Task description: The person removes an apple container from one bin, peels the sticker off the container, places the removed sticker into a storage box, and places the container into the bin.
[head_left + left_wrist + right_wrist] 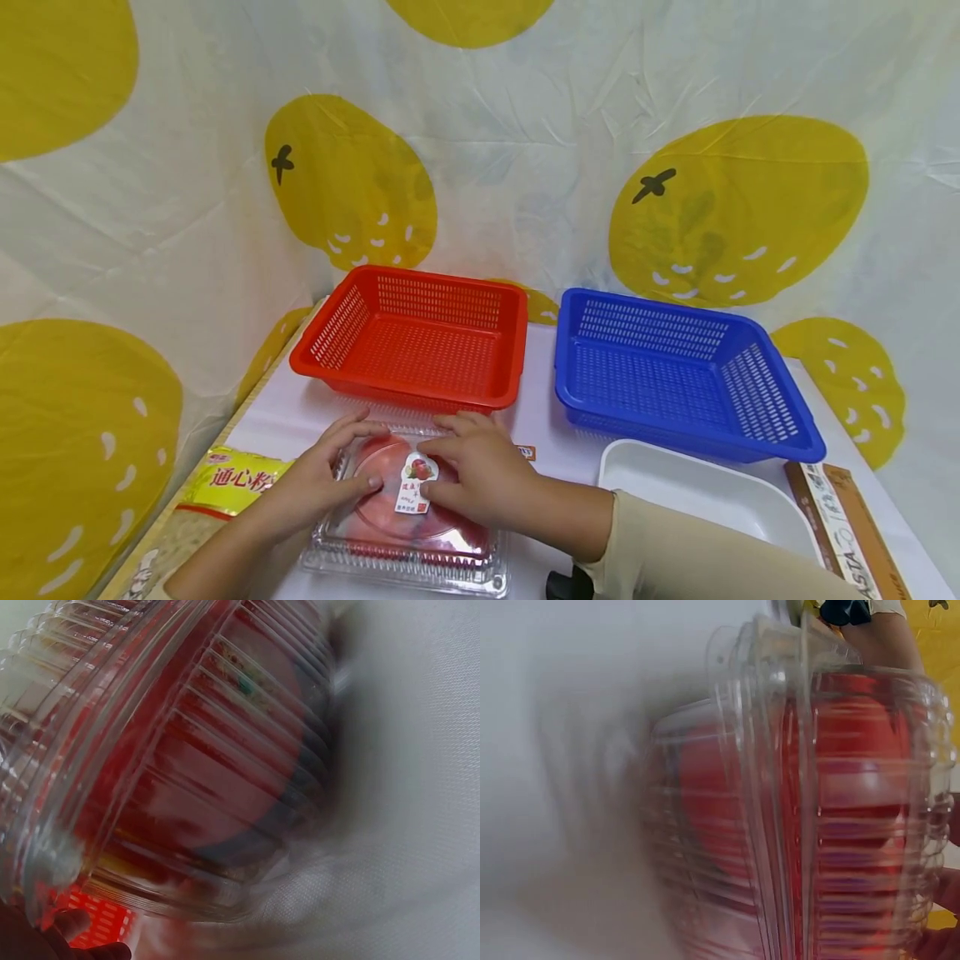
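Lying wide, your left grip [318, 479] and right grip [480, 467] are touching the box [442, 533]. Printed fabric [517, 183] is backing the white-topped table [540, 383].

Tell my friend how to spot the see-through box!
Find the red basket. Right in front of it, under the left hand and right hand, sits the clear plastic box. Only it shows red through clear plastic and wears a white sticker.

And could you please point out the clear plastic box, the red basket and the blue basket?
Clear plastic box [412, 531]: head view, near part of its lid.
Red basket [420, 354]: head view, its inner floor.
Blue basket [651, 382]: head view, its inner floor.
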`<state>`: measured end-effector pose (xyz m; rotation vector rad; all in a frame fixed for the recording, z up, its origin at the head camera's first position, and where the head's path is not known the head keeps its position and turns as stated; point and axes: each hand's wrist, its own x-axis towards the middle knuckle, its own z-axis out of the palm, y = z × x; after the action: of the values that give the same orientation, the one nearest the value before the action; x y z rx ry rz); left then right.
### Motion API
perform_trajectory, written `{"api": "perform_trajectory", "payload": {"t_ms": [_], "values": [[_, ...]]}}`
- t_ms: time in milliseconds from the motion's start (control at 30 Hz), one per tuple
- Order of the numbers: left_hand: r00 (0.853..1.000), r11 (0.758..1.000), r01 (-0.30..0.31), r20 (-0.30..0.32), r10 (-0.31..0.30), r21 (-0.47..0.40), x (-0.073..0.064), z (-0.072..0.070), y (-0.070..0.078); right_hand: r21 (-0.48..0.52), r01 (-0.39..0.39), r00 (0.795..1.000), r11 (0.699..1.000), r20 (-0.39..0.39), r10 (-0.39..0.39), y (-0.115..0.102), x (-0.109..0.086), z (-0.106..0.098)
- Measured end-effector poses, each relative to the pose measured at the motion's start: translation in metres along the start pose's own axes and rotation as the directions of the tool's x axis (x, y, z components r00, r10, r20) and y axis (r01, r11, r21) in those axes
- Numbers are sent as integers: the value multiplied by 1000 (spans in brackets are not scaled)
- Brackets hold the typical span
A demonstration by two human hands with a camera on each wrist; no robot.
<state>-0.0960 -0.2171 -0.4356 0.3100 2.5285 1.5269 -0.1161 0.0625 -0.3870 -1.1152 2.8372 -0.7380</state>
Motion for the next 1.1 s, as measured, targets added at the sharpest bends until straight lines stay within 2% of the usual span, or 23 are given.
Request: {"api": "perform_trajectory", "payload": {"t_ms": [333,467,633,767,933,1033,1100], "values": [[1000,1000,8,0,-8,17,-1,0,2,-12,-5,996,1000,-92,4,-6,14,10],[1000,1000,9,6,-9,2,0,1,2,41,-46,993,998,-108,50,-7,19,12],[1000,1000,8,14,-8,-4,0,2,2,178,-60,992,982,-103,79,-7,18,11],[1000,1000,3,13,-3,-2,0,1,2,308,-23,997,951,-60,43,-6,14,6],[1000,1000,-9,11,9,-3,-1,0,1,440,68,996,895,21,-86,-3,6,-2],[1000,1000,-16,10,16,-17,-1,0,0,524,105,986,845,59,-159,1,-1,-7],[1000,1000,-18,11,18,-25,0,0,0,606,108,980,788,67,-186,3,-6,-11]]}}
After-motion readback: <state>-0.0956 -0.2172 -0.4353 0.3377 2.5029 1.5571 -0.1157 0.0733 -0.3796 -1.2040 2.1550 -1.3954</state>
